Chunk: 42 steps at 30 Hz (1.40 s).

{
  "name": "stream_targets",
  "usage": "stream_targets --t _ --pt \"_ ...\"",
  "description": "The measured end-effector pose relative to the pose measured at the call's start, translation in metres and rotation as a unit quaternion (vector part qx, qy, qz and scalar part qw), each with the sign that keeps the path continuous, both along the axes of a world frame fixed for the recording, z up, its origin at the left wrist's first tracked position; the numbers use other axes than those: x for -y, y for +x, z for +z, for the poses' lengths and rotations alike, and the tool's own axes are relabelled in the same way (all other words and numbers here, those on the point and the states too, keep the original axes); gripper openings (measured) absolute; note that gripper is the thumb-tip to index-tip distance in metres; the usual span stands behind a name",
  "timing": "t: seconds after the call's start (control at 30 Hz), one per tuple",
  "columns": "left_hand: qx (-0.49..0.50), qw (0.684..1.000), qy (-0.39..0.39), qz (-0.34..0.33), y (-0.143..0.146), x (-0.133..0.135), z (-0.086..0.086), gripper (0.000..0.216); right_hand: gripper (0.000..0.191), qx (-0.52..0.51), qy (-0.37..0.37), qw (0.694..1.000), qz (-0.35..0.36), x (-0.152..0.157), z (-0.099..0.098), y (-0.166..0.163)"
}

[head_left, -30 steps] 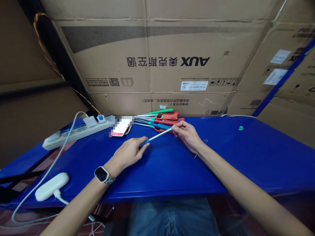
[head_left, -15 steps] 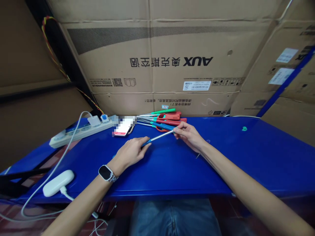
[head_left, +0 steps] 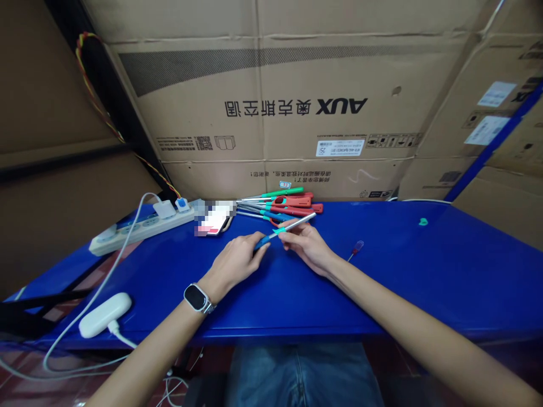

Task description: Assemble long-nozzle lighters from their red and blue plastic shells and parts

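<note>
Both my hands hold one long lighter (head_left: pixel 283 228) with a blue handle and a thin metal tube, just above the blue table (head_left: pixel 382 282). My left hand (head_left: pixel 236 261), with a watch on its wrist, is closed around the blue handle end. My right hand (head_left: pixel 304 243) pinches the metal tube near its teal collar, and the tube's tip sticks out past the fingers to the upper right. Behind the hands lies a pile of several similar lighters (head_left: pixel 283 203) in red, green and blue.
A phone (head_left: pixel 211 219) and a white power strip (head_left: pixel 139 226) lie at the back left. A white charger (head_left: pixel 104 314) with its cable sits near the front left edge. A small red-handled screwdriver (head_left: pixel 355 249) lies right of my hand. Cardboard boxes (head_left: pixel 297 107) wall off the back.
My right hand has slid along the metal tube toward my left hand, so the tip now shows beyond it. The small screwdriver it covered has come into view.
</note>
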<state>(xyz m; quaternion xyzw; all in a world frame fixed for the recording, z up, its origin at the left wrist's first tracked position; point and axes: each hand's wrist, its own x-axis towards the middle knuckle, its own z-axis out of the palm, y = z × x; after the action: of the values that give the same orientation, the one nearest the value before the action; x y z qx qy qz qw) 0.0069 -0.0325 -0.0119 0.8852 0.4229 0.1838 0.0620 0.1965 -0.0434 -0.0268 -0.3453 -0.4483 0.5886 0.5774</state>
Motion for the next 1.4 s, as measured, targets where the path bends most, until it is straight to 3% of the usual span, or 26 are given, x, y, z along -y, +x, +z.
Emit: stream_targets --t 0.17,0.4,0.57,0.8,1.17,1.4 --pt "0.017 1.000 -0.022 -0.007 0.003 0.003 -0.001 0.019 0.022 0.037 0.029 0.997 0.062 0.005 -0.001 -0.008" --pt "0.029 0.999 -0.023 -0.005 0.001 0.003 0.000 0.019 0.033 0.086 0.060 0.993 -0.055 0.007 0.001 -0.007" --pt "0.025 0.999 -0.038 0.018 0.002 0.002 -0.002 0.016 0.038 0.100 0.068 0.991 -0.060 0.008 0.003 -0.014" --pt "0.044 0.998 -0.044 0.029 0.003 0.003 -0.001 0.032 0.041 0.109 0.077 0.990 -0.041 0.006 0.007 -0.015" --pt "-0.014 0.998 -0.024 0.052 0.005 0.006 -0.003 0.024 0.044 0.103 0.055 0.992 -0.055 0.005 0.000 -0.018" --pt "0.002 1.000 0.018 -0.012 0.005 0.014 0.003 0.017 0.043 0.109 0.051 0.991 -0.055 0.014 -0.002 -0.016"
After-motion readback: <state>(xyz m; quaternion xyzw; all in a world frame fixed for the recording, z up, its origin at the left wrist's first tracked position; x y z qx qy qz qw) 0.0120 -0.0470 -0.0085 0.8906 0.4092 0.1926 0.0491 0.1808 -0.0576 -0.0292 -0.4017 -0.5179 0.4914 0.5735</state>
